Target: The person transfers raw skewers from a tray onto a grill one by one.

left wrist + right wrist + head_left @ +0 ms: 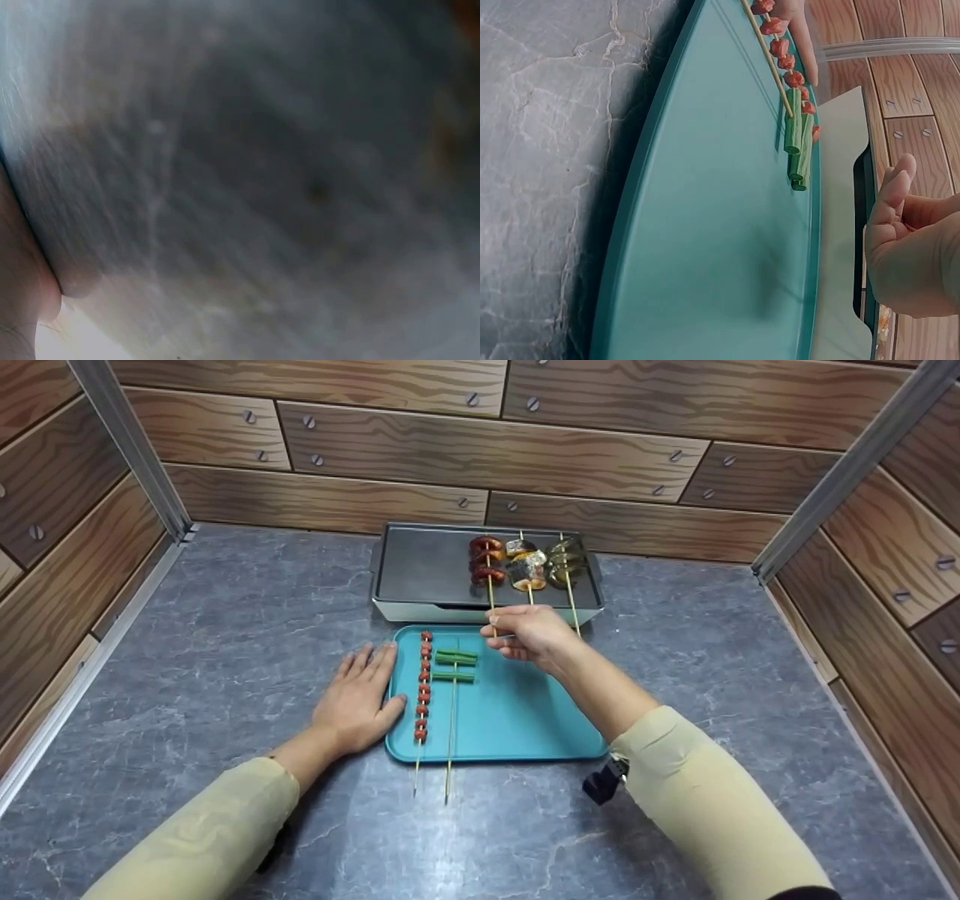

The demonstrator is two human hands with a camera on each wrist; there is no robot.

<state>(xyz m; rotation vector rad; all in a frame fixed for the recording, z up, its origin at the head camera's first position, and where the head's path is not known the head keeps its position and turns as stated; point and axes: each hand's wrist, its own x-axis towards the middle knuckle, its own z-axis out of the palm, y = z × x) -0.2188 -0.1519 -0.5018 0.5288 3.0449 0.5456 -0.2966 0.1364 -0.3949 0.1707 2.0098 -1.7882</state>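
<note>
— Above the far rim of the turquoise tray (517, 727), what is the state of the grip?

— Right hand (536, 634): fingers and thumb pinch the bare stick of the red-brown skewer (487, 574). Left hand (356, 701): palm down beside the tray, fingers extended, thumb at the left rim, nothing held.

— Position of the held item?

— Its pieces are at the griddle (427, 566), left of the silvery skewer (529, 570) and the dark green skewer (566, 570). From where I stand, I cannot tell whether they bear on the plate or hang just clear.

— Possible faults?

— Three, in my judgement. First, rotation or dipping: the stick is thin and the load sits at its far end, so a light pinch could let it turn. Second, interference: the silvery skewer's stick runs down to the right hand, and a sideways move could drag it. Third, snagging: the red-cube skewer (424, 694) and the green-bundle skewer (454, 677) both overhang the near rim, where a sleeve (712, 802) could catch them.

— Markings?

— No brand, label or lettering is legible on griddle or tray. The wall panels (495, 450) show wood grain and screw heads only. Part of the griddle's front is hidden by the right hand; the left wrist view is too blurred to read.
</note>
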